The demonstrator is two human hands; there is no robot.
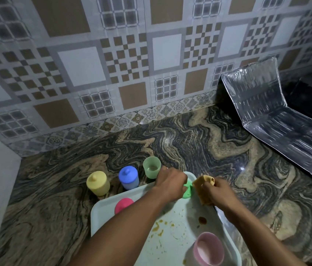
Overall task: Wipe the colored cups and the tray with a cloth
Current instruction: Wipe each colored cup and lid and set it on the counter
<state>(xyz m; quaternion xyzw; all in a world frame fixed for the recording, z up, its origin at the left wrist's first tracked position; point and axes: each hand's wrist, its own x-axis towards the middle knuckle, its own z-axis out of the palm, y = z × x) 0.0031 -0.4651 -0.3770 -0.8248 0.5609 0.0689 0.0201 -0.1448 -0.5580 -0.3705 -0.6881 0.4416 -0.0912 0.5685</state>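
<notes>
Both bare forearms reach across the pale rectangular plastic tray [189,214]. Left hand [170,184] at its far edge, knuckles up, curled on a small green plastic lid [187,191]. Right hand [219,191] just off its far-right rim, gripping a crumpled tan cloth [202,189].

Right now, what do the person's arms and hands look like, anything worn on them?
Nothing worn that shows. The left hand and right hand are bare, no gloves, and both forearms are bare up to the picture's edge: no sleeves, watch, bracelet or rings visible.
</notes>
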